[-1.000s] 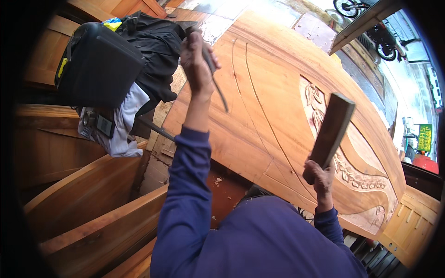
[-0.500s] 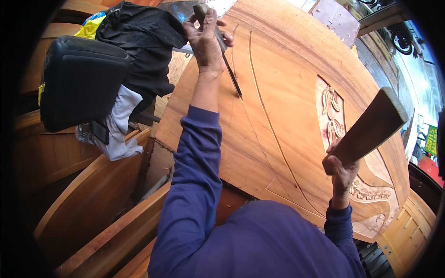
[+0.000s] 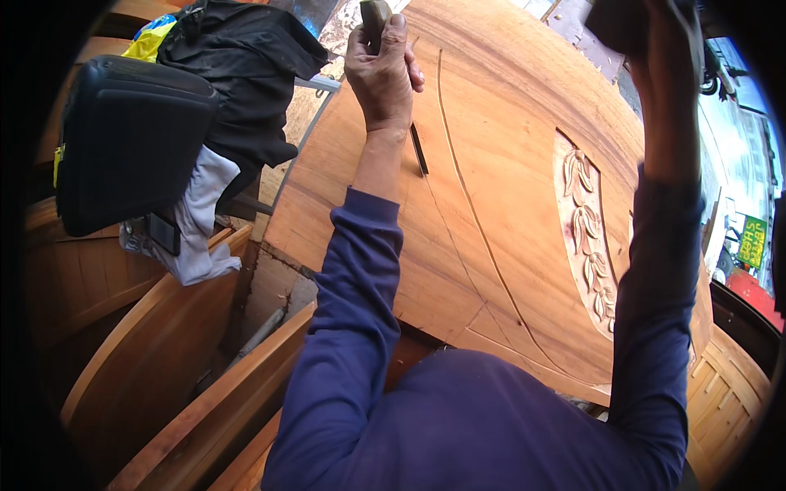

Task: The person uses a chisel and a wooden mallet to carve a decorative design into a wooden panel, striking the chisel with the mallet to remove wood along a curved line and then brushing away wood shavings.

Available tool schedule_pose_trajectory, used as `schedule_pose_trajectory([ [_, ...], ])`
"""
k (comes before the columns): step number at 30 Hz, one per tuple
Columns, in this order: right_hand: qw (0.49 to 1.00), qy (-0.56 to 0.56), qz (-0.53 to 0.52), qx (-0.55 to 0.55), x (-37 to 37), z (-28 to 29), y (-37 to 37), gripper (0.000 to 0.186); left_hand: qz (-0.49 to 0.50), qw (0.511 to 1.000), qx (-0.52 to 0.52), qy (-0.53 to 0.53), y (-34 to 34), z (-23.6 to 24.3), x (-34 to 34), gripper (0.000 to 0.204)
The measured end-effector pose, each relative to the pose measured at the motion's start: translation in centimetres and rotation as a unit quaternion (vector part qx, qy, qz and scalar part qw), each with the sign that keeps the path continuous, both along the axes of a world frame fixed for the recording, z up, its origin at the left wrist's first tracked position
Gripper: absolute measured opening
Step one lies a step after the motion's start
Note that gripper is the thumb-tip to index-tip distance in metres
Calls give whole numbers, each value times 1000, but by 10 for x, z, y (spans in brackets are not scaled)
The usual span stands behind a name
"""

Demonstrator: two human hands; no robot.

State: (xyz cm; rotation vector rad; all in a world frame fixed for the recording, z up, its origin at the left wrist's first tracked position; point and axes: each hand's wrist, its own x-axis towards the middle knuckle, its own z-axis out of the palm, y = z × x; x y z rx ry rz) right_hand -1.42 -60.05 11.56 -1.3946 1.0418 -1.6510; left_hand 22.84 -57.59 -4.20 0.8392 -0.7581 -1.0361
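Observation:
My left hand (image 3: 381, 86) is closed round the wooden handle of a chisel (image 3: 419, 149), held at a slant. Its dark blade comes out below my fist, and the tip meets a thin line on a broad wooden panel (image 3: 508, 164). Up at the top right, my right hand (image 3: 665, 41) is raised, blurred and partly cut off by the picture's edge. It grips a dark wooden mallet (image 3: 612, 26), well apart from the chisel. A long curved groove (image 3: 465, 182) runs beside the thin line. Leaf shapes in a carved relief (image 3: 586, 222) fill a strip on the right.
Left of the panel stands a black padded seat or case (image 3: 135, 147), with black cloth (image 3: 246, 65), a white cloth (image 3: 201, 221) and a phone (image 3: 164, 233). Curved wooden boards (image 3: 164, 327) lean at the lower left. Another wooden panel (image 3: 729, 393) lies at the lower right.
My right hand has swung the mallet up and away, from beside the carved relief to the top right edge. My left hand has tipped slightly right, while the chisel tip stays nearly in place.

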Motion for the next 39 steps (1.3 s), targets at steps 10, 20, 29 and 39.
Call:
schedule_pose_trajectory([
  [10,708,647,231,-165,82,7,-55,88,38,999,5,-15,12,-8,22,28],
  [20,644,690,277,182,117,8,-76,97,46,998,32,5,3,-17,27,29],
  [29,793,571,194,-86,94,-25,-121,93,20,1000,22,9,11,-6,12,26],
  [39,893,439,83,49,98,10,-105,96,14,999,25,34,12,-10,8,25],
])
